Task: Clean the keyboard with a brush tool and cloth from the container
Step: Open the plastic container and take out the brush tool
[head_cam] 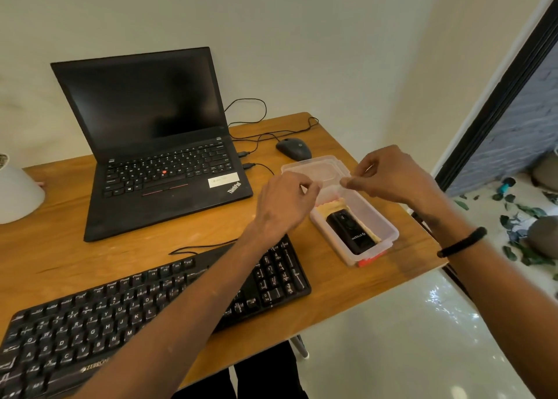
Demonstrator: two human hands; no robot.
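Observation:
A black external keyboard (pixel 126 311) lies at the desk's front, partly under my left forearm. To its right stands a clear plastic container (pixel 383 217) with a red clip at its near end. Inside it lie a black brush tool (pixel 350 229) and a yellowish cloth (pixel 330 207) beneath it. Both hands hold the clear lid (pixel 314 169), tilted up over the container's far end. My left hand (pixel 283 199) pinches the lid's left edge. My right hand (pixel 389 175) pinches its right edge.
An open black laptop (pixel 157 145) with a dark screen stands at the back. A wired mouse (pixel 294 148) and cables lie behind the container. A white lamp shade (pixel 15 193) sits at the left edge. The desk's right edge runs just past the container.

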